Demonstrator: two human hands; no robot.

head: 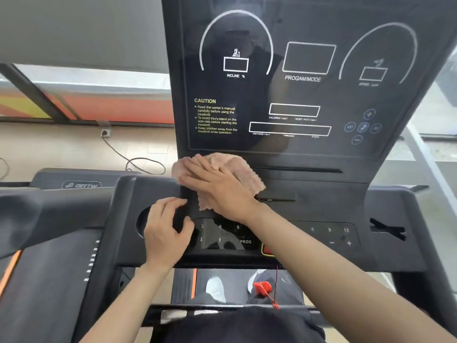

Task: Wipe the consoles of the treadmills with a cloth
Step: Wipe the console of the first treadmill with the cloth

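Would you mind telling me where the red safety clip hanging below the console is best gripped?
Probably pinch the red safety clip by its wide body, coming from the right with the right hand's fingers; it dangles free on a thin cord, which offers little to hold.

The flat black ledge (309, 191) right of the crumpled pink cloth (237, 169) lies open, while the tall glossy black display panel (296, 95) walls its far side.

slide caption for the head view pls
Right hand presses pink cloth on treadmill console; left hand braces beside it.
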